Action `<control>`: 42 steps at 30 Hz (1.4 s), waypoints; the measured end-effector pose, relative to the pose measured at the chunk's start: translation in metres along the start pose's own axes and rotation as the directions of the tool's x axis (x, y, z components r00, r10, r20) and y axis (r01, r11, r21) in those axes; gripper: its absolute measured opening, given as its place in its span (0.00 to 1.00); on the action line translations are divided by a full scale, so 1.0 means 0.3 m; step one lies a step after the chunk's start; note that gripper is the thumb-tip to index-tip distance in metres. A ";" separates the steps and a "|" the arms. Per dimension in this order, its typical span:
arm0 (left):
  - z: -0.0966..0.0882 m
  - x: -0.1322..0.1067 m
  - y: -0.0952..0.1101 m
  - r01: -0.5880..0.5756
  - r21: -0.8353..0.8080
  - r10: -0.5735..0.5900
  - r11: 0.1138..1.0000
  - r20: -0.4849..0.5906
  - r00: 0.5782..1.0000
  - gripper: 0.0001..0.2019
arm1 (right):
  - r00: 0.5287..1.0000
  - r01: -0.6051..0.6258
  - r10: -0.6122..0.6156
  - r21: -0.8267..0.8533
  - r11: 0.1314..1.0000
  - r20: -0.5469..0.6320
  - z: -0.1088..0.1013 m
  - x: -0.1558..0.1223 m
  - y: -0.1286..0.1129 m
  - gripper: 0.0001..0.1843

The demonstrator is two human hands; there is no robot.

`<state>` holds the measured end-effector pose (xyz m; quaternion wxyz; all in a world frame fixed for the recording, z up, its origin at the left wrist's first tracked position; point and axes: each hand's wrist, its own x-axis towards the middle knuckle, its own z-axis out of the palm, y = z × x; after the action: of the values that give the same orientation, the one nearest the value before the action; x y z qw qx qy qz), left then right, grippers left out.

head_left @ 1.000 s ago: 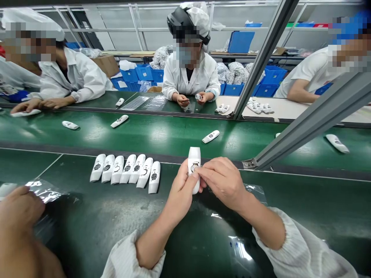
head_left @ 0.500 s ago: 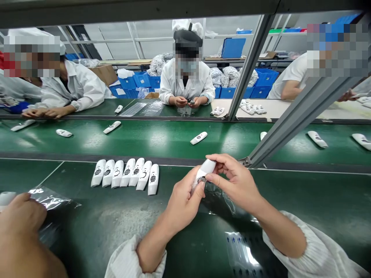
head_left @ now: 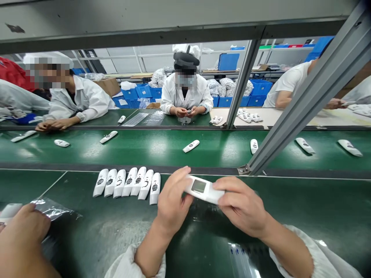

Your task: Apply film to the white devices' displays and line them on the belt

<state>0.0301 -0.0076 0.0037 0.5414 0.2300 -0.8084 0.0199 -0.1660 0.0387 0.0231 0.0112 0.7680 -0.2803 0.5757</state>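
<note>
My left hand [head_left: 172,204] and my right hand [head_left: 245,206] together hold a white handheld device [head_left: 210,194] with a small grey screen facing up. Left fingers grip one end, while the right fingers and thumb pinch the other. It lies nearly level above the green bench, screen end to the left. To the left of my hands, several similar white devices [head_left: 130,182] stand side by side in a row, round dark marks facing up. Clear plastic [head_left: 203,218] lies below my hands. A clear strip sheet with blue arrows [head_left: 242,256] is nearer to me.
A green conveyor [head_left: 156,154] with spaced white devices runs beyond the bench. A slanted metal post [head_left: 292,104] rises at right. At lower left, another person's hand [head_left: 26,231] holds a white device near a plastic bag [head_left: 55,210]. Co-workers sit across.
The device has turned from upright, with its round opening under my fingers, to sideways with its screen showing. My right hand has shifted to its right end. The view has tilted up slightly.
</note>
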 end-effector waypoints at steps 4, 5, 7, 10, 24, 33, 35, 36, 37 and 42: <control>-0.036 0.005 0.003 -0.195 0.040 0.196 0.980 -0.052 0.979 0.17 | 0.994 0.106 -0.106 -0.005 0.994 -0.001 -0.004 -0.023 -0.004 0.12; -0.041 0.002 0.002 -0.205 0.046 0.207 0.978 -0.052 0.977 0.17 | 0.994 0.109 -0.109 -0.008 0.994 -0.003 -0.002 -0.028 -0.004 0.12; -0.044 -0.002 -0.028 -0.191 0.087 0.194 0.978 -0.036 0.980 0.16 | 0.997 0.077 -0.077 -0.041 0.996 0.000 0.001 -0.042 0.002 0.14; -0.040 0.024 -0.181 0.142 0.303 -0.170 0.942 0.066 0.983 0.07 | 0.994 -0.076 0.087 -0.146 0.986 0.072 -0.003 -0.083 0.049 0.17; 0.116 0.146 -0.787 0.306 0.732 -0.714 0.608 0.337 0.614 0.20 | 0.532 -0.457 0.845 -0.820 0.346 0.060 0.009 -0.118 0.587 0.23; 0.269 0.092 -0.670 0.120 0.661 -0.610 0.741 0.588 0.531 0.22 | 0.302 -0.512 0.928 -0.858 -0.036 -0.219 0.005 -0.083 0.725 0.25; 0.224 0.086 -0.629 0.141 0.709 -0.652 0.691 0.528 0.544 0.21 | 0.312 -0.494 0.943 -0.868 0.053 -0.120 0.005 -0.068 0.681 0.22; 0.192 0.078 -0.611 0.156 0.734 -0.673 0.661 0.489 0.555 0.22 | 0.330 -0.479 0.942 -0.870 0.112 -0.061 0.015 -0.063 0.655 0.22; 0.153 0.067 -0.596 0.175 0.760 -0.694 0.626 0.441 0.569 0.23 | 0.361 -0.462 0.933 -0.869 0.176 -0.004 0.032 -0.062 0.625 0.22; -0.193 -0.039 -0.519 0.300 0.871 -0.789 0.390 0.149 0.596 0.24 | 0.662 -0.300 0.640 -0.644 0.704 0.391 0.247 -0.115 0.366 0.21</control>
<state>0.1452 -0.1263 -0.0166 0.1017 0.6992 -0.6993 0.1086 -0.1559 -0.0647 -0.0663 -0.0223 0.7673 -0.6124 0.1890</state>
